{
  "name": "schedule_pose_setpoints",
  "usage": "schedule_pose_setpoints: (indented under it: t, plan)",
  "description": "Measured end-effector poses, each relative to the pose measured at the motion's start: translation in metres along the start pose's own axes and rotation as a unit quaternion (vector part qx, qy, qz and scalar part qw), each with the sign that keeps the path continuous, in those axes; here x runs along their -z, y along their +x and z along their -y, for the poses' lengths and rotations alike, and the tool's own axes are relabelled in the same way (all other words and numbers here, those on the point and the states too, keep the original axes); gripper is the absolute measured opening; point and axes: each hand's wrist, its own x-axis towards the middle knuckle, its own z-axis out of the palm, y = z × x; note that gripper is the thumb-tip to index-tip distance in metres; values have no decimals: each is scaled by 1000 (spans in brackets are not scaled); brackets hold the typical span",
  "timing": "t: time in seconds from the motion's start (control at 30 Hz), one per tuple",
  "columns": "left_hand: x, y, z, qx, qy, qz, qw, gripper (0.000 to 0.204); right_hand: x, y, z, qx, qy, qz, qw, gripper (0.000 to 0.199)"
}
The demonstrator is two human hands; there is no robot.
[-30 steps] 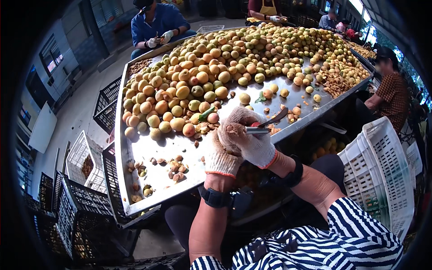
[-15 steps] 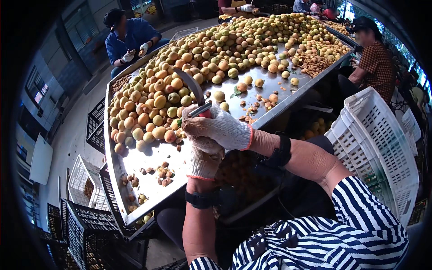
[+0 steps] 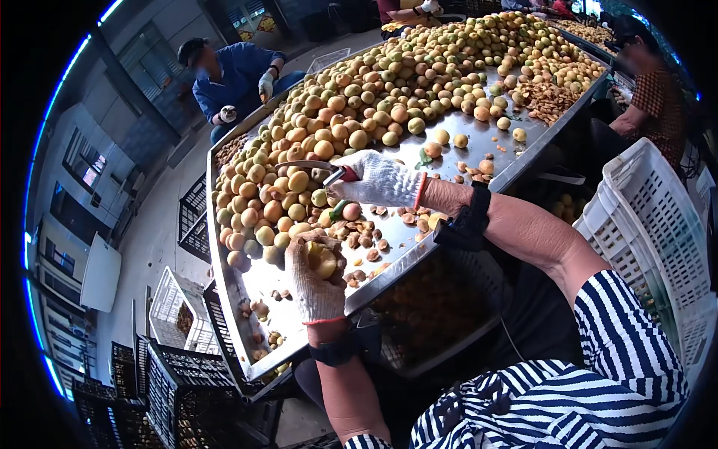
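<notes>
My left hand (image 3: 308, 288), in a dirty white knit glove, is closed around a yellow apricot (image 3: 322, 260) near the tray's front edge. The apricot looks cut open. Farther off and to the right, my gloved right hand (image 3: 379, 179) grips a curved knife (image 3: 308, 165) with a red handle, its blade pointing left over the fruit. Both hands are above a metal tray table (image 3: 471, 138) heaped with whole apricots (image 3: 321, 135). Pits and cut pieces (image 3: 366, 243) lie on the metal between my hands and the front edge.
White plastic crates (image 3: 651, 202) stand at my right, with black crates (image 3: 187, 382) and a white one (image 3: 183, 310) at left. A co-worker in blue (image 3: 235, 75) sits across the far-left edge. Another in a checked shirt (image 3: 658, 112) is at far right. Fruit sits beneath the tray.
My hands, together before, are now apart. The right one has moved up and away with the knife, while the left shows a cut apricot in it. The whole view has shifted slightly.
</notes>
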Motion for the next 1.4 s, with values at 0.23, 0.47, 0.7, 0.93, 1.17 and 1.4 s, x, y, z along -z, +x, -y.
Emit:
schedule_pose_setpoints:
  t: [0.23,0.47,0.7,0.93,1.17,1.4]
  plan:
    - [-36,-50,31,-78,490,193,846,17,49,-54,10,-87,264,-114,954,25]
    - [-22,28,-48,-130,537,49,832,16,93,-118,-15,-157,274,-168,934,29]
    - [15,106,-49,49,811,28,582,34,97,-117,-33,-120,207,-197,951,21]
    - [24,129,-38,2,917,94,389,37,87,-132,-26,-12,67,-211,975,23]
    - [38,101,-37,-45,879,199,431,50,63,-123,-31,-43,170,-146,974,26]
    - [27,80,-26,53,788,199,581,46,38,-116,-68,161,-286,-131,936,35]
